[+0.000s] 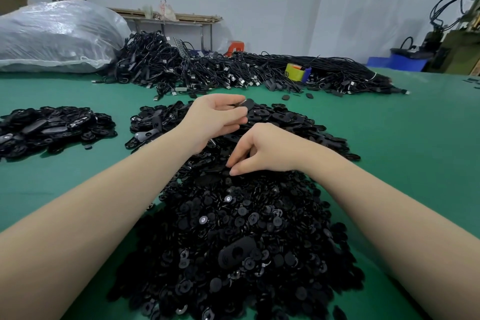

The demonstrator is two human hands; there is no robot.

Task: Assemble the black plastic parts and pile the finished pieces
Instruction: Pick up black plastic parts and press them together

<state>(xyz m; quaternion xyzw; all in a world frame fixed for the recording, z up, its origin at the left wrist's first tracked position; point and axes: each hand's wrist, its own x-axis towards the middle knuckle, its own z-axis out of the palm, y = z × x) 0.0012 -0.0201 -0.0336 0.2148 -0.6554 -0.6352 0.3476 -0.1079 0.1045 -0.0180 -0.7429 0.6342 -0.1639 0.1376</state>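
A big heap of small round black plastic discs (233,236) lies on the green table in front of me, merging farther back into a heap of flat oval black shells (285,122). My left hand (215,119) is raised above the shells and pinches one oval black piece (248,104) between thumb and fingers. My right hand (259,150) is lower, fingertips down in the heap, pinching at a black part (220,167) that is hard to make out. A separate pile of black pieces (52,127) sits at the left.
The green table (402,150) stretches right and left of the heaps. Behind them lies a long tangle of black cables (233,70) with a yellow tape roll (296,71). A large clear plastic bag (57,34) fills the back left; blue bins (405,61) stand at the far right.
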